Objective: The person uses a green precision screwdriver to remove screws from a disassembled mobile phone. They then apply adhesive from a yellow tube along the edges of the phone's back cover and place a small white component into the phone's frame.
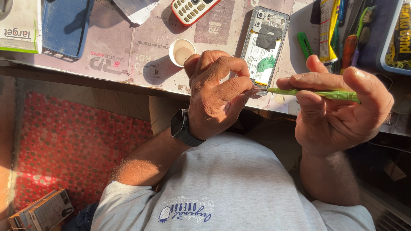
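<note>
My right hand (338, 107) holds a slim green screwdriver (317, 93) level in its fingers, shaft pointing left. The fingers of my left hand (218, 96), which wears a dark wristwatch (182, 127), are pinched shut around the screwdriver's metal tip (255, 88). I cannot tell whether a screw sits at the tip. Both hands hover over the near edge of the worktable. Just behind them lies an opened smartphone (265, 40) with its back cover off, battery and board exposed.
A small white cup (182, 51) stands beside the opened phone. Farther back lie a red-and-white keypad phone (192, 8) and a blue phone cover (64, 25). Tools (351, 38) crowd the right. A red dotted mat (72, 145) and small boxes (43, 211) lie below.
</note>
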